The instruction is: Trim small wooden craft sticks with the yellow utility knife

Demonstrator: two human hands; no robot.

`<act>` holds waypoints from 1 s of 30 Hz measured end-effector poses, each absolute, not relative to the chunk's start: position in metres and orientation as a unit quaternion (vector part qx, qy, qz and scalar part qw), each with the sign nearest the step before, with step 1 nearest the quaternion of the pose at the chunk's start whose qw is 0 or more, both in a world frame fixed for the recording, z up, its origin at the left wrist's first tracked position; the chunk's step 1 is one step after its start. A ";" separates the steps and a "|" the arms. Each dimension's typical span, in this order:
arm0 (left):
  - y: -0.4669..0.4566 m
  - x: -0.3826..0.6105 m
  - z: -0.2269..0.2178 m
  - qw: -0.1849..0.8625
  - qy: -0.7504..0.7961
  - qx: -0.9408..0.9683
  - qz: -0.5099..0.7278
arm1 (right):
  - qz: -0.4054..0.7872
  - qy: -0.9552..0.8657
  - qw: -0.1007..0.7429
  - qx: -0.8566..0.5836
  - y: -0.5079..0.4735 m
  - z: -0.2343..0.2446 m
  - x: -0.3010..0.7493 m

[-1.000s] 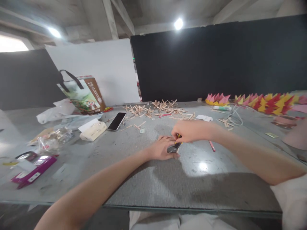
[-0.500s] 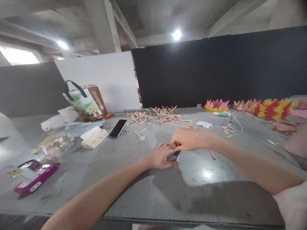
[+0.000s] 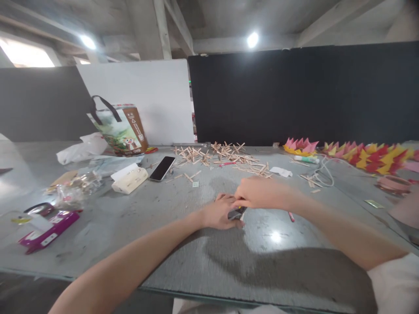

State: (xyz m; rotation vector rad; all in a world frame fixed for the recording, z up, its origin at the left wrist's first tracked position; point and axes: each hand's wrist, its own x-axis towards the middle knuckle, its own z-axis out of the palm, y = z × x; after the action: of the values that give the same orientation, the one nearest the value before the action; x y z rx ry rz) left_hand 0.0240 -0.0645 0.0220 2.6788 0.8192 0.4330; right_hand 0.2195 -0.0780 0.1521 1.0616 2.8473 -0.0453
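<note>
Our left hand (image 3: 218, 214) around a dark object (image 3: 236, 213), seemingly; our right hand (image 3: 253, 193), grip unclear, farther leftward over it than before

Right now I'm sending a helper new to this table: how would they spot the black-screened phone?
On the grey tabletop, find the green-and-brown bag with black handles. Nearer and to its right, the flat black-screened phone lies between a cream rectangular pack and pale wooden sticks. Its dark, glossy screen sets it apart from both.
</note>
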 end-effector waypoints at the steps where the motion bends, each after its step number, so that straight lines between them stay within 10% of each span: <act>1: -0.065 0.024 0.022 0.147 0.287 0.934 0.151 | -0.007 0.935 0.056 0.349 -0.078 0.152 0.219; 30: 0.007 0.009 0.014 0.128 0.341 0.917 0.164 | -0.051 0.964 0.097 0.243 0.036 0.167 0.172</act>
State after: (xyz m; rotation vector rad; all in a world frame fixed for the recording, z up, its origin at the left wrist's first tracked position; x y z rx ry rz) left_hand 0.0085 0.0065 0.0137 2.6672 0.9906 0.4782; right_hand 0.1717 0.0365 0.1672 0.7209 2.8539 -0.1502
